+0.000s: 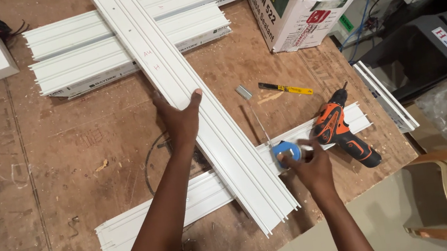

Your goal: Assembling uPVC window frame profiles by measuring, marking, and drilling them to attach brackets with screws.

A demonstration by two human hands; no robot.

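The left hand (179, 117) lies spread flat on the long white profile (198, 111), thumb hooked over its edge, likely to keep it from sliding on the tabletop (41, 184). Just right of the profile, the right hand (311, 168) pinches a blue tape measure (286, 152), its blade (257, 118) drawn out alongside. An orange drill (345, 132) rests further right, near the tape measure.

drill (345, 133) right, bare tabletop (59, 141) left
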